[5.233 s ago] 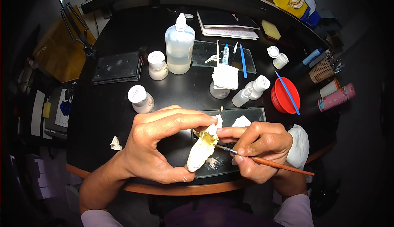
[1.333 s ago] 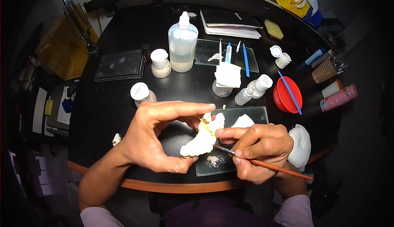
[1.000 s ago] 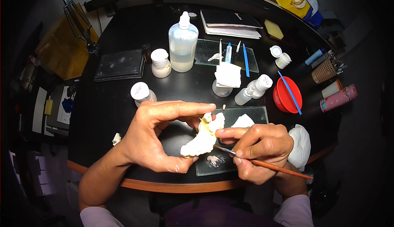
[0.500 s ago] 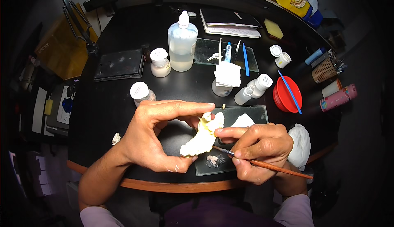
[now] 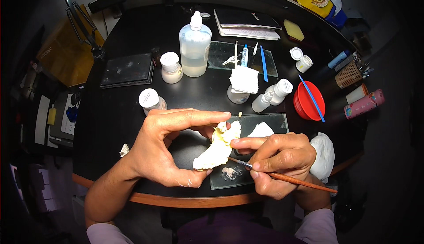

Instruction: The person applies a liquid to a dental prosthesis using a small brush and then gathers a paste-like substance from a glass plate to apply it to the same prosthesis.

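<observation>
Between its thumb and fingers, my left hand (image 5: 170,144) holds a pale yellow dental cast (image 5: 214,152) by its ends. My right hand (image 5: 282,162) grips a fine paintbrush (image 5: 289,179) with a reddish wooden handle, like a pen. The brush tip is at the cast's right edge; whether it touches cannot be told. My right index fingertip rests close against the cast. Below the cast lies a glass slab (image 5: 247,177) with a smear of whitish-pink paste (image 5: 229,172) on it. A folded white tissue (image 5: 262,130) lies on the slab behind my right fingers.
A large dropper bottle (image 5: 195,49) and several white-lidded jars stand beyond my hands. A red bowl (image 5: 304,107) with a blue stick (image 5: 312,98) across it is at the right. White cloth (image 5: 322,158) lies beside my right hand, a small toothed piece (image 5: 125,150) beside my left forearm.
Almost nothing differs. Both hands keep their grips, and the brush tip stays at the cast's edge; the whole view has shifted very slightly.
</observation>
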Tool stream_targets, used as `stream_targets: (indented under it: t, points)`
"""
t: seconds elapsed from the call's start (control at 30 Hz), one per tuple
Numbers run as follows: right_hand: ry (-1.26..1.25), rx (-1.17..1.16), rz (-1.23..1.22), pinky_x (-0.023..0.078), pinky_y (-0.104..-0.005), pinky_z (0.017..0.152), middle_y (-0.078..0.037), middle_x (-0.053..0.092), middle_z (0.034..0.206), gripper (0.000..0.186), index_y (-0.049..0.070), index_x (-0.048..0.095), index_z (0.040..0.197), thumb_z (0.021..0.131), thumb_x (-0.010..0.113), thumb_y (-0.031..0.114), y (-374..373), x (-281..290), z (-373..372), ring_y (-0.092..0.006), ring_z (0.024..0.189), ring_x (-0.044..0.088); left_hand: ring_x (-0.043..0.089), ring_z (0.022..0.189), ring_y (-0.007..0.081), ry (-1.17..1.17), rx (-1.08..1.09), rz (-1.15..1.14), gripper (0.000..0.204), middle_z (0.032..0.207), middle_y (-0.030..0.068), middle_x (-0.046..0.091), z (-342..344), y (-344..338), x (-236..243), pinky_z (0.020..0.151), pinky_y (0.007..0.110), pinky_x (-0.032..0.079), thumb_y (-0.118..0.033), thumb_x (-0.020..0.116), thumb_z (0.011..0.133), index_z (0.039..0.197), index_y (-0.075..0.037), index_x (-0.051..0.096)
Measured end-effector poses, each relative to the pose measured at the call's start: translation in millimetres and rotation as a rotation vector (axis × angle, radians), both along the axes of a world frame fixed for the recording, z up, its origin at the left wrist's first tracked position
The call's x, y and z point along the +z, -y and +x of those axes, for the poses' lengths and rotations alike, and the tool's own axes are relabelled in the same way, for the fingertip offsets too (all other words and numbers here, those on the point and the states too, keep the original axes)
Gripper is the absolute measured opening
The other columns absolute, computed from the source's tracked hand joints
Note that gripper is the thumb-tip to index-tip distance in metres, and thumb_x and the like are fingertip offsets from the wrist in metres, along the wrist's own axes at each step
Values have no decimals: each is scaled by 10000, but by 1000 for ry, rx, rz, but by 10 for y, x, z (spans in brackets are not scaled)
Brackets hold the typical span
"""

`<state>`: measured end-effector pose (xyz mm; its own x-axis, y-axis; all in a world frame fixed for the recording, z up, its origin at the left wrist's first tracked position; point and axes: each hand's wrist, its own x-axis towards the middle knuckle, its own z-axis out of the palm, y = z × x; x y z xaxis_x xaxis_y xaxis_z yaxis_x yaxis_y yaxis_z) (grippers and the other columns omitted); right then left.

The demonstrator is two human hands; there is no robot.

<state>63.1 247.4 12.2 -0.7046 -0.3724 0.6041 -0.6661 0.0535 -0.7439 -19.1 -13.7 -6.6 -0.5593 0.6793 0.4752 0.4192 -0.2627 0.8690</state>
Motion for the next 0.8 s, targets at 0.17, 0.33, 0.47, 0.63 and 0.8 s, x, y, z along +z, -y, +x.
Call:
stream_targets:
  t: [0.17,0.33,0.47,0.63,0.8]
  points:
    - [-1,-15,4,667,-430,885,-105,678,792,199,-17,687,870,719,668,-146,-2,1,9,-418,975,775,730,1141,279,1,-5,2,815,1211,250,723,0,-8,2,1028,382,573,-56,867,625,1374,132,607]
    - [-6,-2,-13,670,-418,871,-112,685,800,195,-20,684,872,722,672,-144,-13,-13,-10,-425,994,770,730,1141,279,-14,-6,-13,813,1208,252,723,-9,5,27,1028,386,573,-48,868,619,1368,134,609]
    - [12,-61,-104,664,-479,888,-98,675,724,109,-26,686,789,728,676,-115,58,9,8,-205,648,731,722,1156,282,8,-21,4,822,1242,259,708,-1,-12,20,1028,388,578,-37,863,631,1387,128,585]
    - [94,-72,-396,606,-571,985,-139,658,798,153,-59,678,970,826,647,-100,54,-30,69,-166,719,699,715,1166,284,205,-36,67,894,1315,280,671,76,-49,-19,1034,392,580,-20,845,670,1471,116,473]
    - [48,-256,-372,643,-429,887,-168,694,902,143,-37,699,1021,886,738,-64,177,-44,103,-225,851,739,697,1218,302,672,-94,106,926,1373,296,641,121,-84,35,1079,396,554,-68,862,722,1515,104,416]
